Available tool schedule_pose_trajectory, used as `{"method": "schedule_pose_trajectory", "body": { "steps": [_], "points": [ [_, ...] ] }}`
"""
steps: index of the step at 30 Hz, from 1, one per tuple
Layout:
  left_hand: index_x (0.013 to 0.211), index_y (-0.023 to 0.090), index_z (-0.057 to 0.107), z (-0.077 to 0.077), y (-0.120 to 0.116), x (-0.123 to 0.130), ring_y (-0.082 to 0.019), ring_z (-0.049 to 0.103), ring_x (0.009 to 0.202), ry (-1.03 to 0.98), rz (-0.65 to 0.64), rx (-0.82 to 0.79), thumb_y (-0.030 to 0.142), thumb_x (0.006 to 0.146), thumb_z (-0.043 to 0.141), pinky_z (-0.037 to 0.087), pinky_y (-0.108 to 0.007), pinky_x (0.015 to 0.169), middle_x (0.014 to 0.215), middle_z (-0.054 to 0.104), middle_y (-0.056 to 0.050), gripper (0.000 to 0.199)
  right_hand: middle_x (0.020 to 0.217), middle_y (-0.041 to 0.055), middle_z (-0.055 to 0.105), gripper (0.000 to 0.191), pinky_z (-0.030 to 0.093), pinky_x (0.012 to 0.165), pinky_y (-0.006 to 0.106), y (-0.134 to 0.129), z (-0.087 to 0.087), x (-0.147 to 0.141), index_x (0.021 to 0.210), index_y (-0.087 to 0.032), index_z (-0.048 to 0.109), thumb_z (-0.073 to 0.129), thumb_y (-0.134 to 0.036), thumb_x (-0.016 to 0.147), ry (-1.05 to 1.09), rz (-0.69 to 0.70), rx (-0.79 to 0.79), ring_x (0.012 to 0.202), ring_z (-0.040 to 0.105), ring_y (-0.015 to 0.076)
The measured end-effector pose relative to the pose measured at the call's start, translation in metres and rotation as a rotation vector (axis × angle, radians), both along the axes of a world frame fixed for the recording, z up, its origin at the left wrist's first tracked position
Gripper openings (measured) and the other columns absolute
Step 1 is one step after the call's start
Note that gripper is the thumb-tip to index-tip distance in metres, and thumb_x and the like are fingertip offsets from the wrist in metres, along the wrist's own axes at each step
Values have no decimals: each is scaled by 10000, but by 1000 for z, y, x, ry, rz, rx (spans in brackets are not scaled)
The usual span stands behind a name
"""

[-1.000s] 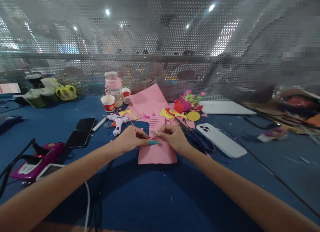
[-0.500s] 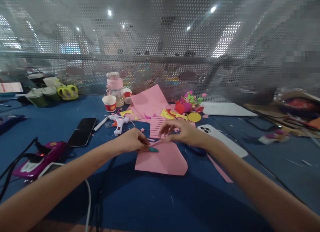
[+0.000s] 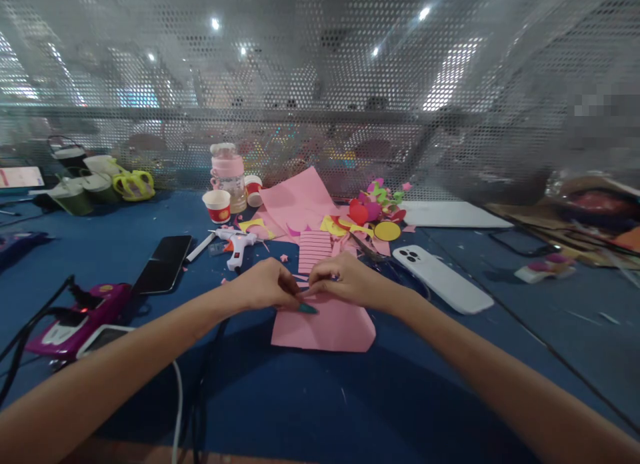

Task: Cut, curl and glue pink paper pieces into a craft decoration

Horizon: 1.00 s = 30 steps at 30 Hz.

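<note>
Pink paper, narrow strip (image 3: 311,293), one: centre of the frame, between my two hands and above a larger pink sheet (image 3: 325,331). Ends hidden by fingers; exact fold cannot be told.

Left hand (image 3: 267,284): thumb and fingers drawn together, pinching the strip from the left; a teal tip (image 3: 307,309), perhaps a nail, shows over the sheet. Right hand (image 3: 347,281): thumb and forefinger closed on the strip from the right, remaining fingers curled.

Handling, as I judge it: next to no weight, soft across its width, quick to crease and easily torn. Best held by the fingertips, close to any fold, with light pressure at the edges; a hard squeeze would likely flatten it.

Near the hands: one pink card with dark parallel lines (image 3: 315,252), just above centre; one small pink star (image 3: 284,258), to its left; one white hot-glue gun (image 3: 239,247), left of centre.

Farther out: one black smartphone (image 3: 163,265), left; one white smartphone (image 3: 443,277), right; one magenta power strip (image 3: 67,324), lower left; one red-and-white paper cup (image 3: 218,206), upper left of centre; one yellow disc (image 3: 387,231), right of centre, among paper cutouts. All on a blue tabletop (image 3: 310,417).
</note>
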<state>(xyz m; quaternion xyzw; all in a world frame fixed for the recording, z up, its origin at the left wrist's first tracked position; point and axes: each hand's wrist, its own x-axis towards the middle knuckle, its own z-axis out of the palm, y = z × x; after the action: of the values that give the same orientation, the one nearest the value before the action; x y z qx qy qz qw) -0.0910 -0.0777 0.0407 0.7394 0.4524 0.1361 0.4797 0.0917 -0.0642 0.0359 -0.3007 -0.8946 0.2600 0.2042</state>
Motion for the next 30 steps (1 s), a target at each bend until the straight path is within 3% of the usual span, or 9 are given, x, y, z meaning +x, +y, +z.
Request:
{"method": "schedule_pose_trajectory", "body": {
  "steps": [6, 15, 30],
  "points": [
    [526, 123, 613, -1, -1, 1, -66, 338, 434, -30, 51, -18, 348, 498, 693, 269, -216, 430, 417, 430, 48, 240, 557, -1, 602, 123, 376, 513, 214, -3, -3, -4, 613, -152, 635, 593, -237, 692, 131, -143, -203, 542, 518, 103],
    [533, 120, 599, -1, -4, 2, -64, 355, 456, -52, 113, -137, 351, 458, 715, 300, -211, 450, 458, 433, 49, 269, 571, 21, 625, 185, 421, 498, 220, -2, -7, -5, 587, -141, 641, 710, -307, 543, 293, -215, -498, 520, 546, 109],
    [556, 129, 599, -7, -4, 4, -75, 448, 476, -39, 153, -168, 300, 436, 742, 344, -202, 460, 500, 533, 29, 253, 549, 17, 635, 132, 444, 499, 219, -2, -7, -3, 573, -141, 650, 723, -238, 521, 296, -201, -487, 507, 562, 108]
  ]
}}
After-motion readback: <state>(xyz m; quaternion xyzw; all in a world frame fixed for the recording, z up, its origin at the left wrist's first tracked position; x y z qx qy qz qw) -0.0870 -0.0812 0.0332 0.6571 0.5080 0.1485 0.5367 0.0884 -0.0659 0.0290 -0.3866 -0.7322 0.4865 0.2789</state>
